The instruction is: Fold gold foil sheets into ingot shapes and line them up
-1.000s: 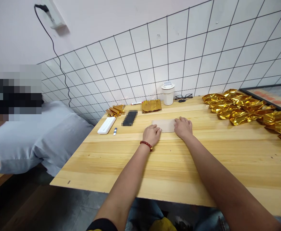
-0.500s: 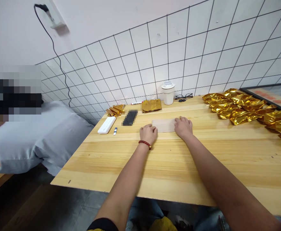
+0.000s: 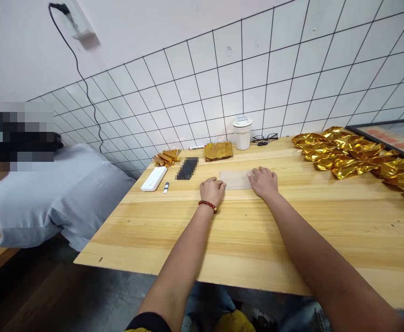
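Note:
A thin, pale beige sheet of paper (image 3: 234, 180) lies flat on the wooden table in front of me. At its left edge is my left hand (image 3: 213, 191), with curled fingers closed on the paper's end and a red bead bracelet on the wrist. My right hand (image 3: 264, 181) rests palm down over the right end of the sheet. Its fingers are stretched out and slightly apart, pressing on the paper. Part of the sheet's right end is hidden under those fingers.
Behind the paper stand a folded gold foil stack (image 3: 219, 151), a white lidded cup (image 3: 242, 133) and glasses (image 3: 266, 139). Gold foil pieces (image 3: 347, 152) spread at right. Left are a white power bank (image 3: 154, 179), a small tube (image 3: 166, 187) and foil strips (image 3: 167, 157). A person (image 3: 56, 193) sits beyond.
My right hand's fingers have slid slightly left over the paper and straightened. My left hand stays at the left edge, shifted only a little. The camera view has moved slightly.

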The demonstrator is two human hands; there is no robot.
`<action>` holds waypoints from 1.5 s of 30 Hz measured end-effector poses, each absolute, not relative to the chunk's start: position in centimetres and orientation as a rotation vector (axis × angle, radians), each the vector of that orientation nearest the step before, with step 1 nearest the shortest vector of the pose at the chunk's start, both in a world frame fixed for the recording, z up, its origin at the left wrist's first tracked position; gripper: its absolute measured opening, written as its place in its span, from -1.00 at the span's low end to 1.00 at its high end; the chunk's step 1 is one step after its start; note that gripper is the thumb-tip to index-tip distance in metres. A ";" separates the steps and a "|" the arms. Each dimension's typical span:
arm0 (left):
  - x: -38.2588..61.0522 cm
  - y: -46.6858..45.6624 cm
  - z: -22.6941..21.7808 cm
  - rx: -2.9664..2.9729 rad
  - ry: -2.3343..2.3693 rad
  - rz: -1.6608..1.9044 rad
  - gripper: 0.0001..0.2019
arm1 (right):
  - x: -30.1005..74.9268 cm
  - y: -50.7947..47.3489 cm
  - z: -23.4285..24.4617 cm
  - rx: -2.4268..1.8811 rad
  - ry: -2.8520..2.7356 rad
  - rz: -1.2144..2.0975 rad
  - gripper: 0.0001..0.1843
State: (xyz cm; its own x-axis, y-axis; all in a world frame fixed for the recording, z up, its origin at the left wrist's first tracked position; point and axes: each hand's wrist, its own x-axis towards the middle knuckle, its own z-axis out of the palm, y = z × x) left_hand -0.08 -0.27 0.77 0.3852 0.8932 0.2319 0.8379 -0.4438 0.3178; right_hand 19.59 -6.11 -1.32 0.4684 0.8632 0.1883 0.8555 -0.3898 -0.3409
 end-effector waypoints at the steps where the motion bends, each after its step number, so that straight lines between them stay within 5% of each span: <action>1: -0.1 -0.3 0.8 2.492 1.563 0.562 -0.79 | 19.5 -6.1 -1.2 -2.329 -1.445 0.027 -0.41; 5: -0.1 -0.4 0.8 2.508 1.563 0.563 -0.79 | 19.3 -6.2 -1.1 -2.337 -1.437 0.020 -0.24; 14: -0.2 -0.3 0.8 2.526 1.546 0.558 -0.78 | 19.8 -5.8 -1.8 -2.338 -1.456 -0.007 -0.50; 23: -0.2 -0.7 0.8 2.635 1.548 0.578 -0.76 | 19.6 -5.9 -1.5 -2.373 -1.423 0.006 -0.51; 27: 0.4 -1.8 1.2 2.901 1.210 0.632 -0.56 | 19.7 -5.9 -1.5 -2.366 -1.436 -0.011 -0.51; 31: 1.4 -2.5 0.9 2.962 0.718 0.286 -0.40 | 19.7 -5.9 -1.6 -2.329 -1.449 -0.031 -0.51; 45: 1.6 -2.4 0.3 2.907 0.641 0.252 -0.44 | 19.7 -6.1 -1.4 -2.321 -1.488 -0.021 -0.35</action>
State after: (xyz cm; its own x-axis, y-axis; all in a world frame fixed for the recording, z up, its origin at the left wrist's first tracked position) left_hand 1.59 -2.41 0.32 0.8944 0.4279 0.1305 0.4019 -0.8967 0.1855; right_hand 19.74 -6.11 -1.42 0.4383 0.8728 0.2148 0.8785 -0.3654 -0.3078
